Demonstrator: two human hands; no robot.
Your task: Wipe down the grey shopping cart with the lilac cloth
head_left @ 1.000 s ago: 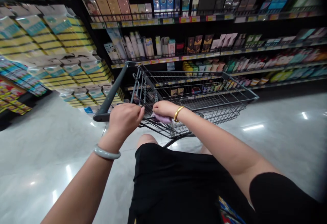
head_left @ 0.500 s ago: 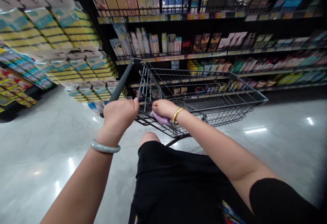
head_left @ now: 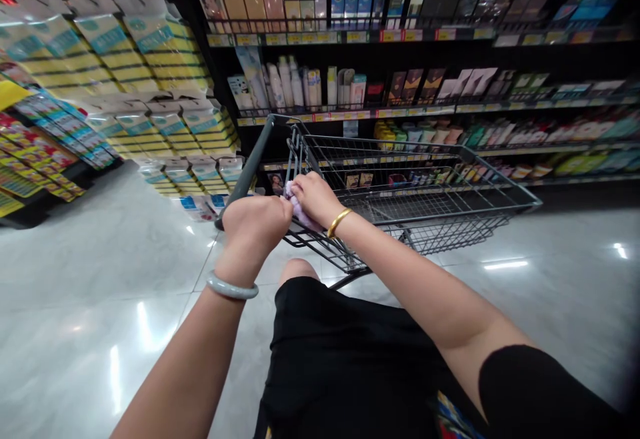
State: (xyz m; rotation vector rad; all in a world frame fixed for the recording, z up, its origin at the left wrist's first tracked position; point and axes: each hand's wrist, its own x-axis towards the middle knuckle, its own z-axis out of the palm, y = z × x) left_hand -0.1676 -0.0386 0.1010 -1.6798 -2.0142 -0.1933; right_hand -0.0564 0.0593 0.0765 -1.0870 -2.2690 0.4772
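Note:
A dark grey wire shopping cart [head_left: 430, 215] stands in front of me, its thick handle bar [head_left: 253, 162] slanting up on the left. My left hand [head_left: 257, 222] is closed in a fist at the near end of the handle, over the cart's rear rim; its fingertips are hidden underneath. A crumpled light-purple cloth [head_left: 301, 212] is bunched in my right hand [head_left: 316, 199], whose fingers are closed over it. The cloth lies against the cart's rear frame, right beside my left thumb. The wire basket shows no goods inside.
Shelves [head_left: 360, 37] of boxes, bottles and tubes run along the far side of the cart. Yellow sponge packs [head_left: 170, 59] hang at the left, with a rack of small colourful packets [head_left: 35, 152] beyond. Glossy grey floor [head_left: 125, 292] lies around the cart.
My right hand and the cloth have moved left and slightly up along the cart's frame, close to my left hand. The whole view has shifted a little; my left hand stays at the handle's end.

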